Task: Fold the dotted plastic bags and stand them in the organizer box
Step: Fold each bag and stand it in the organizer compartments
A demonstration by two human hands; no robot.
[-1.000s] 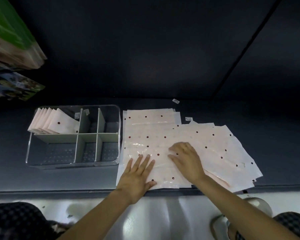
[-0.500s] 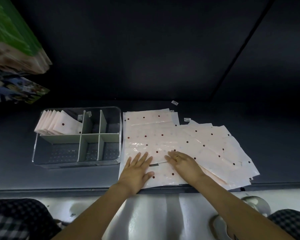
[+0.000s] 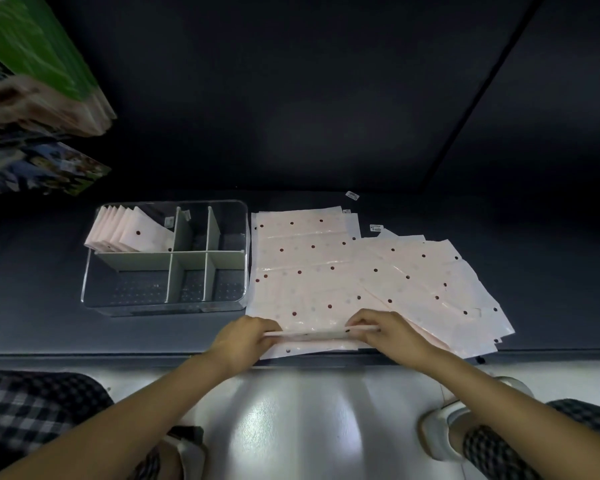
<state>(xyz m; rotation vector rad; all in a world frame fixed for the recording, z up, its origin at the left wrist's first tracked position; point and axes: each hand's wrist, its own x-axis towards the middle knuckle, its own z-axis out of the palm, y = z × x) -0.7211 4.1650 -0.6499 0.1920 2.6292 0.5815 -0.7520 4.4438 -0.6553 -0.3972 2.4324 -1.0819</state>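
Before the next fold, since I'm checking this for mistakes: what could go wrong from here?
1. Both hands, left hand and right hand, pinch the near edge of the top bag; the slick pile of bags beneath may slide with it.
2. The pile overhangs the table edge, so loose sheets could slip off.
3. The box already holds folded bags leaning over; they might topple.

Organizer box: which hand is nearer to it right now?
Left. The left hand pinches the bag's near edge just below the organizer box's right front corner; the right hand grips the same edge farther right.
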